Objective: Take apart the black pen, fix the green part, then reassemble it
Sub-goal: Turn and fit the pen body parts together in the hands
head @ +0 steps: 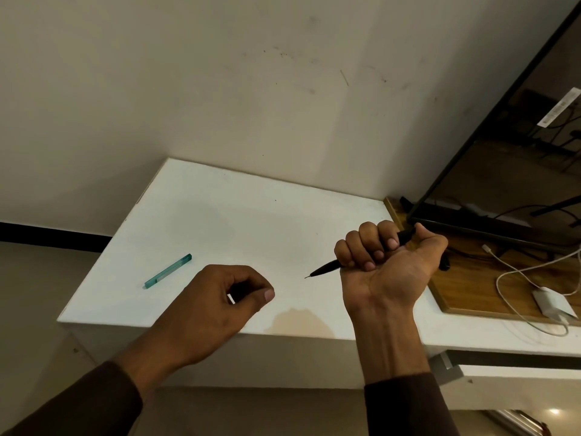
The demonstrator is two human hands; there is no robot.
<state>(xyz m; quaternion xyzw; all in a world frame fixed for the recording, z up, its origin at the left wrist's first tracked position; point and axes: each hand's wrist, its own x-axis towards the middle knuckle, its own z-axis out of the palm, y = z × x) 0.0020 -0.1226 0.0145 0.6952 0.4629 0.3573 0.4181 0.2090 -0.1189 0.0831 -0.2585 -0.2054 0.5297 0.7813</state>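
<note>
My right hand [386,262] is closed in a fist around the black pen [327,268], palm turned up, above the white table [251,215]. The pen's thin tip points left; its back end pokes out past my thumb. To the left and a little lower, my left hand [220,303] is curled with thumb and fingers pinched together; a small white piece [231,298] shows between them, too small to tell what it is. A green translucent pen part [168,271] lies flat on the table, left of both hands and apart from them.
A wooden board [471,284] lies at the table's right with a white charger [553,305] and cable on it. A large dark screen [518,152] leans against the wall above it. The wall stands close behind the table.
</note>
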